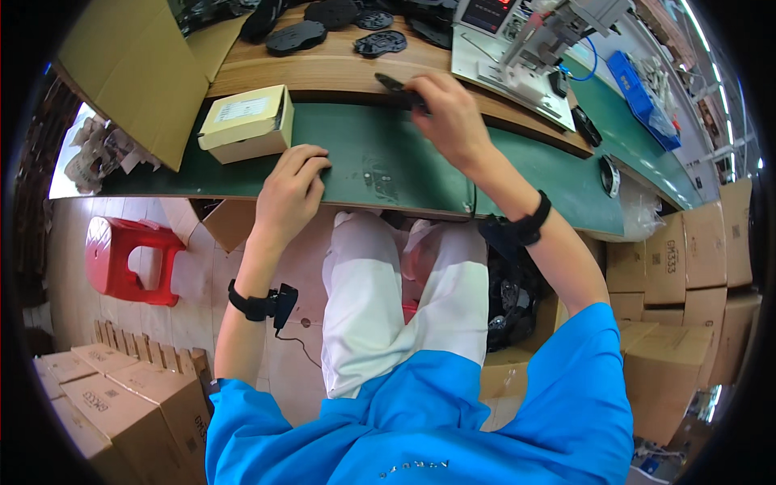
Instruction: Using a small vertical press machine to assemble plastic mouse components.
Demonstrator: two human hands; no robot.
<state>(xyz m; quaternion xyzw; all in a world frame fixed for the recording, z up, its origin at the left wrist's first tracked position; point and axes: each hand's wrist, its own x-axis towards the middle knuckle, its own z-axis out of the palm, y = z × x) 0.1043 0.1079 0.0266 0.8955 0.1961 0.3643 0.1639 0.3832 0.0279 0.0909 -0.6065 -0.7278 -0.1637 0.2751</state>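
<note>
My right hand [450, 113] is raised above the front edge of the wooden board [339, 71]. Its fingers are closed on a black plastic part [390, 82], whose narrow end sticks out to the left; the rest is hidden by the fingers. My left hand [292, 187] rests on the front edge of the green table [339, 121], fingers loosely bent and nothing visible in them. Just beyond it sits a pale yellow box [249, 121]. Several black rounded plastic shells [380, 44] lie on the board farther back.
A bench press [529, 69] with a red-lit display box [485, 14] stands at the back right. An open cardboard carton [129, 69] rises at left. A blue bin [643, 97] lies far right. Stacked cartons [667, 259] and a red stool [133, 259] stand around me.
</note>
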